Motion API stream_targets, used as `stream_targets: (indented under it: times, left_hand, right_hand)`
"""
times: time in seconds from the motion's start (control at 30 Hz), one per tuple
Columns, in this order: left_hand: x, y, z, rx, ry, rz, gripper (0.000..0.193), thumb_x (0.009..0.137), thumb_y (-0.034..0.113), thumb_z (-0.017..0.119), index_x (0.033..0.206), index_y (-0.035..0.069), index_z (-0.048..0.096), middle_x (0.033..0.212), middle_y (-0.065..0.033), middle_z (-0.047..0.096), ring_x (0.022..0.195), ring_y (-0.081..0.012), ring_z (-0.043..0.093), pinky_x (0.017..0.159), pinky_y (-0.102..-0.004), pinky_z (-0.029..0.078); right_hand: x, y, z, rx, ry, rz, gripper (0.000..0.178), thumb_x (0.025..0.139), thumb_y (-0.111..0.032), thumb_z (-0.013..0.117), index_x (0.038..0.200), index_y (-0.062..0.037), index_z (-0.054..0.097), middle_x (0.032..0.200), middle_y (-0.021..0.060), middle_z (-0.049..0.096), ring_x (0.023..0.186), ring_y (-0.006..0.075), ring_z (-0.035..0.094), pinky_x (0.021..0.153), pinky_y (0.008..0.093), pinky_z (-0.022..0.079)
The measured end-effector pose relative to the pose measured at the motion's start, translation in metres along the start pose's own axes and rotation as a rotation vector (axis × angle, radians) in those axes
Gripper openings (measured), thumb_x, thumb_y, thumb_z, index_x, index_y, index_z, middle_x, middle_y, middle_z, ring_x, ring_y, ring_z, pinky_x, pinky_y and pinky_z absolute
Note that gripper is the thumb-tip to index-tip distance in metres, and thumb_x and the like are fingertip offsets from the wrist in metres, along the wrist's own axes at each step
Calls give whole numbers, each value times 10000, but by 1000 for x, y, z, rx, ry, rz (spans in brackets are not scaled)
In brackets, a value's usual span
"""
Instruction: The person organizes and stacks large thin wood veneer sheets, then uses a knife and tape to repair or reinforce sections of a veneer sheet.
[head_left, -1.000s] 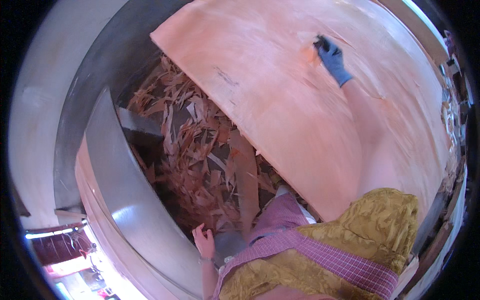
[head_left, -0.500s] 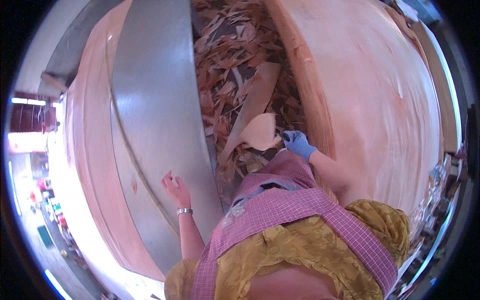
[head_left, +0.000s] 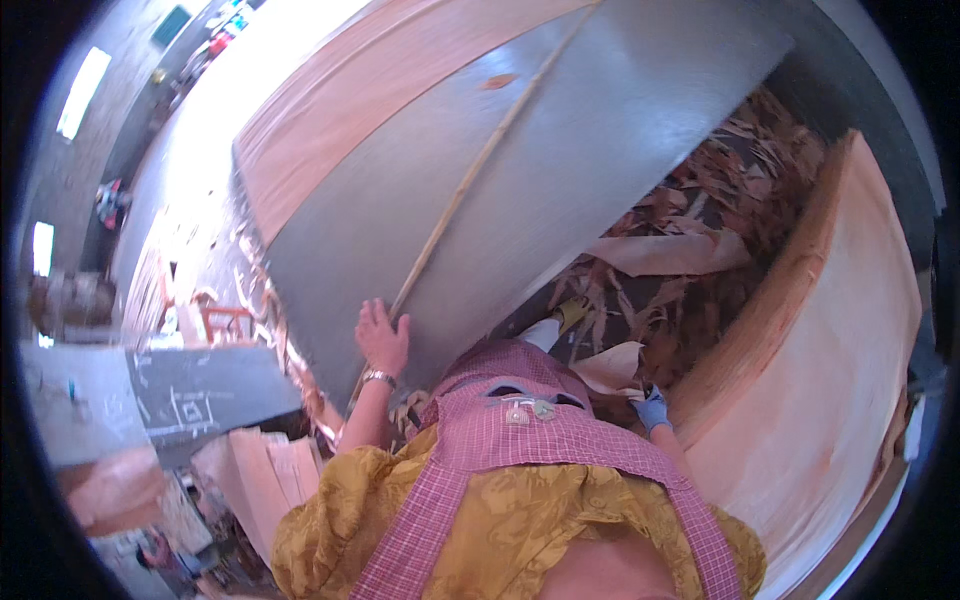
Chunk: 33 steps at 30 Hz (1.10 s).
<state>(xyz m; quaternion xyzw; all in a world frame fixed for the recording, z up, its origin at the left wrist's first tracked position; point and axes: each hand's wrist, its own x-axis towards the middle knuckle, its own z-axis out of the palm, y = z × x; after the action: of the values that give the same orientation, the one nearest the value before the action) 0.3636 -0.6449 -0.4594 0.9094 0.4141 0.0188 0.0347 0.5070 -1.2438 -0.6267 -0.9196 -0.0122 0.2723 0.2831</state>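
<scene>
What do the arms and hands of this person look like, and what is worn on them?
The left hand is ungloved, with a silver-coloured wristband, watch or bracelet unclear. The right hand wears a blue glove. The mustard-yellow sleeves have a tonal pattern and leave the forearms bare.

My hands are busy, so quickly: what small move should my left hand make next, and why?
I'd probably close the left hand around the thin stick: it looks open right at the stick, which lies across the grey metal surface. Whether they already touch is hard to tell.
</scene>
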Motion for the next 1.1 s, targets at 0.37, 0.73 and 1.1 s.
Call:
stream_targets:
  times: [0.37,0.73,1.1]
  left_hand:
    - [-46,-68,-37,-217,-132,270,309,896,242,645,1163,97,584,1254,-135,592,1108,-333,583,897,-465,477]
    - [-33,-277,-106,-780,-620,89,377,951,386,605,974,10,590,727,-122,641,615,-250,645,566,-388,513]
    - [45,-596,-119,-784,-505,113,388,825,370,737,756,12,603,617,-94,535,584,-170,514,598,-365,462]
  right_hand:
    - [-98,-78,165,154,0,-133,239,909,-212,587,1015,-19,679,904,187,709,832,351,679,728,428,523]
    - [-174,-355,253,574,-80,-469,277,962,-123,576,1199,8,635,1101,122,686,987,199,636,883,348,491]
    - [-232,-685,423,382,86,-580,620,933,-241,665,1453,-21,409,1339,214,552,1184,334,583,1008,400,456]
